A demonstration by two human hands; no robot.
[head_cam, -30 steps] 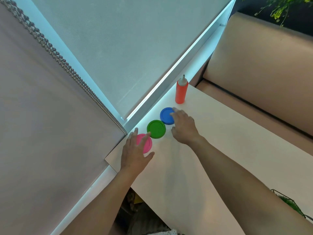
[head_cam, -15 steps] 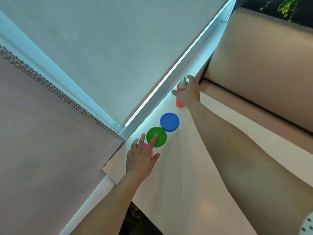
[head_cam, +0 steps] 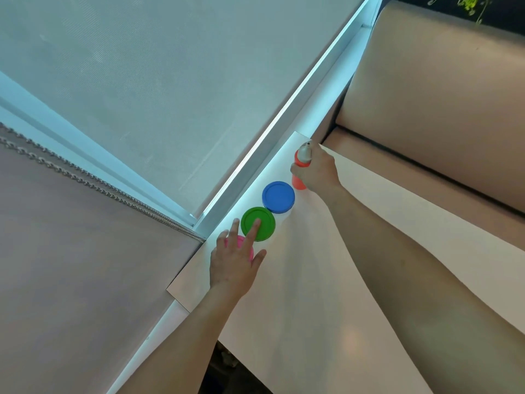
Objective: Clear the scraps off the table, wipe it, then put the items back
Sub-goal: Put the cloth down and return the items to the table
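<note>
Three round lidded containers stand in a row along the window edge of the pale table (head_cam: pixel 312 294): pink (head_cam: pixel 246 242), green (head_cam: pixel 262 220) and blue (head_cam: pixel 278 196). My left hand (head_cam: pixel 234 265) lies flat over the pink one, fingers spread, with the index fingertip resting on the green lid. An orange squeeze bottle (head_cam: pixel 299 177) with a grey nozzle stands upright beyond the blue one, near the table's far corner. My right hand (head_cam: pixel 318 172) is wrapped around the bottle's upper part.
A window with a roller blind (head_cam: pixel 156 81) and its bead chain (head_cam: pixel 85 177) runs along the table's left side. A tan padded bench (head_cam: pixel 440 95) sits beyond the far edge. Green plant leaves (head_cam: pixel 471 4) hang at top right.
My right hand left the blue lid, reached to the orange bottle and closed on it. My left hand slid forward so its index finger lies on the green lid.
</note>
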